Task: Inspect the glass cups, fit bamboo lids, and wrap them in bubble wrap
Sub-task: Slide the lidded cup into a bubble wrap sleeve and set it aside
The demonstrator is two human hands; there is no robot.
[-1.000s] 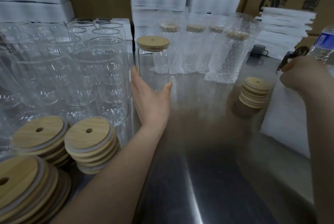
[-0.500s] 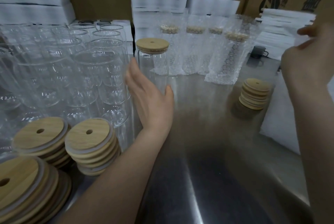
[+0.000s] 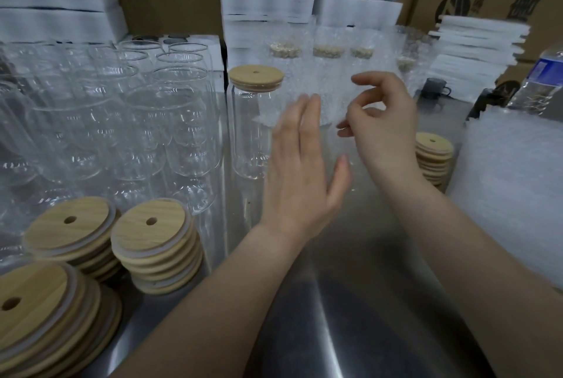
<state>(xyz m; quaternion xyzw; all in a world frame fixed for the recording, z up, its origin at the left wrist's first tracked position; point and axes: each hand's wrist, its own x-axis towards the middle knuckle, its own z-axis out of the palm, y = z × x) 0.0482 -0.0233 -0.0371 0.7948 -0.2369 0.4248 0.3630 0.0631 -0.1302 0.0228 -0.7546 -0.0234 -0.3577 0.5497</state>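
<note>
Centre frame, my left hand (image 3: 301, 170) is flat, fingers straight and holding nothing, just right of the lidded glass cup (image 3: 248, 133). My right hand (image 3: 385, 127) pinches a bubble wrap sheet (image 3: 323, 100); its edges blur into the wrapped cups (image 3: 327, 51) behind.

Bubble wrap sheet (image 3: 329, 103) blurring at 12 o'clock, veiling wrapped cups (image 3: 327, 51). Water bottle (image 3: 542, 81) running off edge at 3 o'clock, lid stack (image 3: 39, 325) at 8.
</note>
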